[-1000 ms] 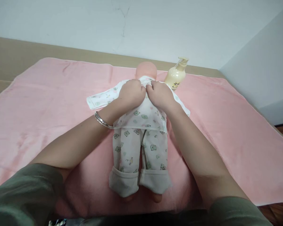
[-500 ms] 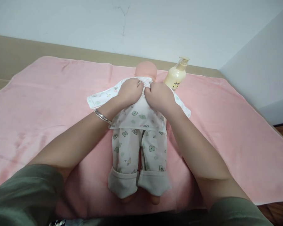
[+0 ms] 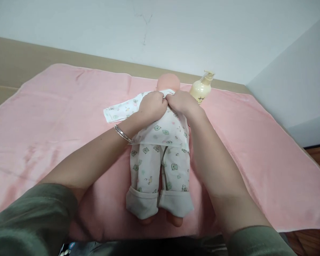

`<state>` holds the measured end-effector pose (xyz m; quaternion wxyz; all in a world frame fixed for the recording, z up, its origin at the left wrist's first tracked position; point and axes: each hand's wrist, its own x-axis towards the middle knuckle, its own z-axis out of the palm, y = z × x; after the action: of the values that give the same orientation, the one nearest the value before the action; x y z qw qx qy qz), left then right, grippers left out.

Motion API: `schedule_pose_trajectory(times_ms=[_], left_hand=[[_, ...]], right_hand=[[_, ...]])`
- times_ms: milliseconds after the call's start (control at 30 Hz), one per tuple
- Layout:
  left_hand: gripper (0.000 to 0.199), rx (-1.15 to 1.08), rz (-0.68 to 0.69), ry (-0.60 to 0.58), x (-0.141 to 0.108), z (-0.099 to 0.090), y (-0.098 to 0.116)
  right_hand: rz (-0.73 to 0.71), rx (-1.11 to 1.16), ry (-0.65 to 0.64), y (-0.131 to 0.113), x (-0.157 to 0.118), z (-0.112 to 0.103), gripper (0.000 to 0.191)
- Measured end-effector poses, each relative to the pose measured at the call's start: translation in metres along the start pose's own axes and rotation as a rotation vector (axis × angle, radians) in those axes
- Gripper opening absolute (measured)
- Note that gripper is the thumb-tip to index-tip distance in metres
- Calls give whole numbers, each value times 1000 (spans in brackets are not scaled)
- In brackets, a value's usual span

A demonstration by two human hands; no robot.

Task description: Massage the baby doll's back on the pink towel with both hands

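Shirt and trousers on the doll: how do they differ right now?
The left hand and right hand pinch the shirt near its neck; neither touches the trousers. The trousers end in wide, plain turned-up cuffs, while the shirt's visible sleeve is printed and stretched sideways. The shirt's hem overlaps the trousers' top. Both are white with small, partly green prints.

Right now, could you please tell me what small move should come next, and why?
Perhaps bring both grips slightly closer together at the top of the shirt: the left hand and right hand each pinch its cloth there, close together, just below the doll's head.
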<state>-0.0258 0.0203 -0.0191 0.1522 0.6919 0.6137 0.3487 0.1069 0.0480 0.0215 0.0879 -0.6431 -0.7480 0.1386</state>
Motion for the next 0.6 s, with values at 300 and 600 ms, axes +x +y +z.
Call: schedule_pose_trajectory(times_ms=[300,600], left_hand=[[38,-23,82,132,8,31,-27],[44,94,-65,-7,1,15,-11]], right_hand=[[19,-39,107,-10,-4,18,54],[28,-28,175,-7,-6,28,53]])
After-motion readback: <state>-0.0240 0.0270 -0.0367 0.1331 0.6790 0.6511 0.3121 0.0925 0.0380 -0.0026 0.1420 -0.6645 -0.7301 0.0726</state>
